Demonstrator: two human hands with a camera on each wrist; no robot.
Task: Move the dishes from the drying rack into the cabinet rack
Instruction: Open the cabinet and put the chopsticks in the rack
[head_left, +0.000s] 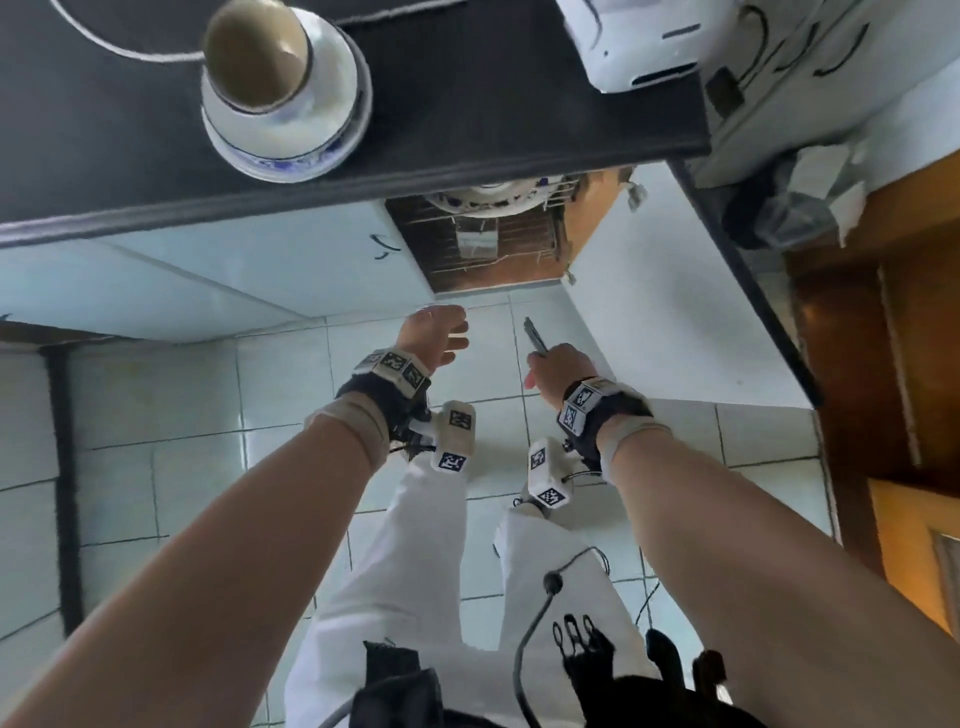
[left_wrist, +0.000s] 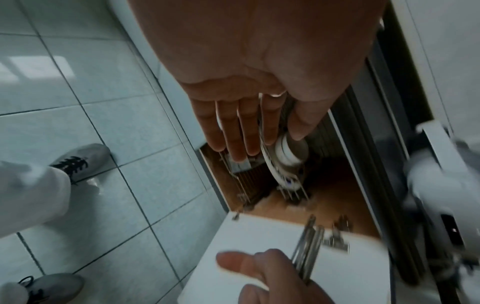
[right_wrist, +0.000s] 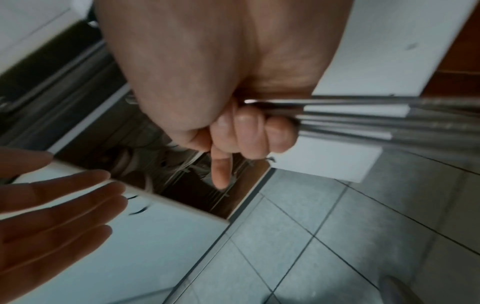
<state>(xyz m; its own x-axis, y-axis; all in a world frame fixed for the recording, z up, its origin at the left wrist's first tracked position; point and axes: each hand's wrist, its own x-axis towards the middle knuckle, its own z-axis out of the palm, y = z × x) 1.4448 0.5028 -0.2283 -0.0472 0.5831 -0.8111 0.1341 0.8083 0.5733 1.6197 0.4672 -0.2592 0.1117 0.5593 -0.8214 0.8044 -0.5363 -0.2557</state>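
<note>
My right hand (head_left: 550, 366) grips a bundle of metal cutlery (head_left: 535, 335), its handles sticking out past my curled fingers (right_wrist: 249, 131) with the index finger pointing down; the cutlery (right_wrist: 389, 117) shows blurred in the right wrist view. My left hand (head_left: 441, 338) is empty, fingers (left_wrist: 233, 131) straight and spread, held in front of the open lower cabinet. Inside it stands the wire cabinet rack (head_left: 488, 244) with blue-and-white plates (head_left: 493, 197) upright in it (left_wrist: 280, 164). On the black counter sits a cup on stacked blue-patterned bowls (head_left: 285, 88).
The white cabinet door (head_left: 675, 301) stands open to the right of my hands. A white appliance (head_left: 639, 36) sits on the counter's right end. A wooden door (head_left: 893, 364) is at far right. White floor tiles and my feet lie below.
</note>
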